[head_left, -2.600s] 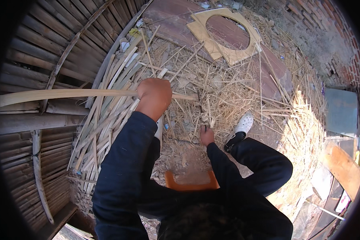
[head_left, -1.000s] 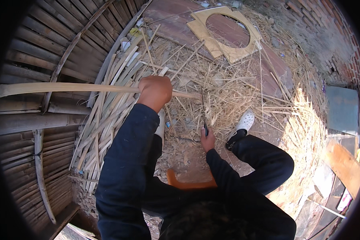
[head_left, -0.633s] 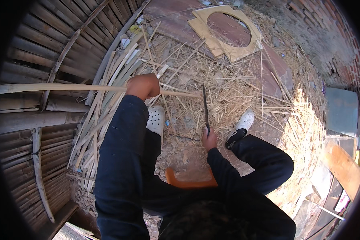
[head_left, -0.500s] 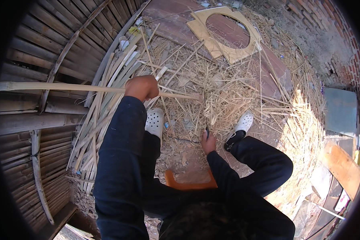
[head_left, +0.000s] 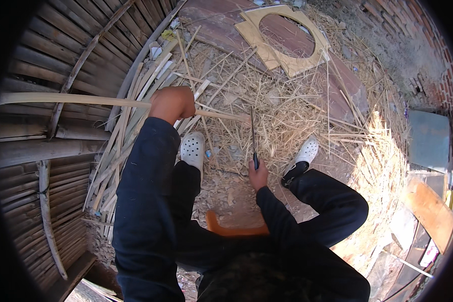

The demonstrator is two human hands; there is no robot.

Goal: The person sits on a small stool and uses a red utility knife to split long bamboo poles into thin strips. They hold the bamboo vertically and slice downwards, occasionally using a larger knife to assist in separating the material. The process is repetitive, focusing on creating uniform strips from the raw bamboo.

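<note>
My left hand [head_left: 172,104] is closed around a long pale bamboo strip [head_left: 75,98]. The strip runs from the far left, through my fist, to a cut end in front of me. My right hand [head_left: 258,175] grips the dark handle of a knife [head_left: 253,133], whose long thin blade points away from me. Near its tip, the blade is at the strip's right end; whether they touch I cannot tell. Beneath both lies a heap of bamboo shavings [head_left: 287,113].
A pile of split bamboo strips [head_left: 120,136] lies on the left along a bamboo wall [head_left: 40,75]. Farther off is a yellowish board [head_left: 251,32] with a round hole. White clogs [head_left: 192,151] are on my feet, beside an orange seat [head_left: 236,230]. A brick wall [head_left: 412,55] rises at right.
My left hand has shifted slightly left and up with the bamboo strip. My right hand and the knife have moved a little left, and the blade now shows more plainly.
</note>
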